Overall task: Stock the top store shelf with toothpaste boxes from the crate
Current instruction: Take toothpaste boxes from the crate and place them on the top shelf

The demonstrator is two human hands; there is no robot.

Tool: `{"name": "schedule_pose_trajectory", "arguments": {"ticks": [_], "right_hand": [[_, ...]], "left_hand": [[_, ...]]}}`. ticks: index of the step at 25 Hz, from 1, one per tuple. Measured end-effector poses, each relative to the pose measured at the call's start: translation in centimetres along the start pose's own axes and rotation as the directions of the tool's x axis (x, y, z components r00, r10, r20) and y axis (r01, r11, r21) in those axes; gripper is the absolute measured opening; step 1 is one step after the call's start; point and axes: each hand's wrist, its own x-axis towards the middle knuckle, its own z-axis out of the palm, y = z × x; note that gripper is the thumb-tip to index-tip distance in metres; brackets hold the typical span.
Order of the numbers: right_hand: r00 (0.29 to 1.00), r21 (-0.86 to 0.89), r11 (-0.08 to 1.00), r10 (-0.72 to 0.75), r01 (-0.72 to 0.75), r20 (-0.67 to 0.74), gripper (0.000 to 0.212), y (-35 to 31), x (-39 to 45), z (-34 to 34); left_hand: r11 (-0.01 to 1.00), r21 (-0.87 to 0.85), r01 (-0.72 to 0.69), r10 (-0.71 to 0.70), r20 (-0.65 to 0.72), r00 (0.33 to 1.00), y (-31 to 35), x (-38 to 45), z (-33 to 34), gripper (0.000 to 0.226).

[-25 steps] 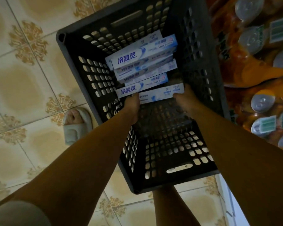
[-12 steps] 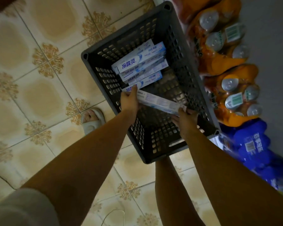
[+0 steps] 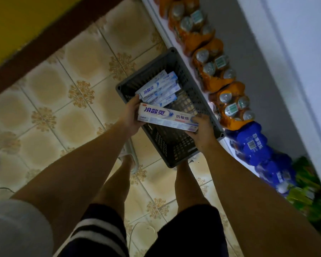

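A dark grey slotted crate (image 3: 176, 147) stands on the tiled floor against the shelf unit. Several white and blue toothpaste boxes (image 3: 158, 89) lie stacked in its far end. One toothpaste box (image 3: 167, 116) is held level above the crate, printed face up. My left hand (image 3: 131, 115) grips its left end and my right hand (image 3: 202, 133) grips its right end, thumb on top. The top shelf is out of view.
A low white shelf (image 3: 174, 47) runs along the right, carrying shrink-wrapped packs of orange bottles (image 3: 213, 69), blue packs (image 3: 256, 147) and green packs (image 3: 308, 184). A grey-white upright panel (image 3: 285, 71) rises beside them. My legs and sandalled feet stand just before the crate.
Both hands have lifted one toothpaste box out of the crate and up toward me. The view has pulled back and risen, so the crate looks smaller.
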Motion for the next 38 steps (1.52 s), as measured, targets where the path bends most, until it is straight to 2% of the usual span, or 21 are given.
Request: {"name": "schedule_pose_trajectory", "arguments": {"ticks": [2,4,6,8,9,12,15,17,20,22,25,27,29,32,35,38], "right_hand": [[0.997,0.015,0.997,-0.078,0.078,0.026,0.04,-2.3,-4.4,0.8],[0.988,0.003,0.995,-0.103,0.103,0.116,0.054,-4.9,-9.5,1.6],[0.968,-0.191,0.968,-0.12,0.163,0.219,0.05,-7.5,-14.6,2.2],[0.918,-0.464,0.809,-0.222,0.361,0.328,0.048,-9.7,-19.0,2.6],[0.878,-0.537,0.702,-0.298,0.467,0.374,0.048,-10.9,-21.4,3.0],[0.723,-0.569,0.45,-0.495,0.688,0.482,0.042,-13.3,-27.1,4.4],[0.6,-0.551,0.293,-0.594,0.781,0.536,0.039,-15.8,-31.3,4.8],[0.549,-0.533,0.239,-0.622,0.812,0.558,0.039,-17.9,-33.3,4.6],[0.465,-0.502,0.16,-0.675,0.85,0.572,0.04,-20.9,-36.3,3.9],[0.423,-0.491,0.119,-0.702,0.863,0.573,0.04,-22.8,-38.3,3.5],[0.403,-0.497,0.089,-0.714,0.863,0.572,0.037,-24.7,-41.1,3.1],[0.431,-0.533,0.064,-0.672,0.844,0.602,0.036,-26.0,-43.1,3.1],[0.472,-0.556,0.066,-0.616,0.829,0.63,0.04,-27.1,-45.6,3.6],[0.485,-0.604,0.012,-0.609,0.797,0.628,0.044,-29.4,-50.2,4.7],[0.448,-0.699,-0.141,-0.676,0.701,0.586,0.042,-31.8,-54.8,5.6],[0.366,-0.79,-0.349,-0.742,0.503,0.561,0.05,-33.8,-59.6,6.5]], "left_hand": [[0.999,0.017,-0.042,0.041,0.033,0.999,3.2,-5.3,0.8,0.038],[0.995,-0.005,-0.102,0.103,0.057,0.993,6.6,-10.4,0.9,0.053],[0.989,-0.038,-0.14,0.143,0.097,0.985,9.6,-15.3,0.6,0.05],[0.983,-0.066,-0.17,0.178,0.135,0.975,12.2,-19.5,0.2,0.047],[0.978,-0.081,-0.19,0.201,0.16,0.966,13.3,-21.5,0.0,0.047],[0.972,-0.022,-0.235,0.234,0.218,0.948,15.9,-26.3,0.5,0.052],[0.927,0.27,-0.26,0.18,0.288,0.941,17.6,-30.4,1.8,0.057],[0.827,0.496,-0.264,0.066,0.38,0.923,18.9,-33.1,2.9,0.061],[0.529,0.781,-0.333,-0.108,0.451,0.886,21.5,-36.9,5.4,0.083],[0.35,0.862,-0.366,-0.157,0.439,0.884,23.4,-39.1,7.4,0.09],[0.162,0.874,-0.458,-0.182,0.483,0.856,25.7,-41.8,10.2,0.075],[0.068,0.86,-0.506,-0.168,0.51,0.844,27.2,-43.5,11.3,0.064],[-0.049,0.836,-0.546,-0.164,0.533,0.83,29.0,-45.5,12.2,0.064],[-0.196,0.778,-0.597,-0.111,0.587,0.802,31.6,-49.2,14.1,0.067],[-0.226,0.718,-0.659,-0.08,0.66,0.747,33.9,-53.4,16.1,0.053],[-0.243,0.663,-0.708,-0.092,0.711,0.698,36.1,-57.2,17.5,0.056]]}}
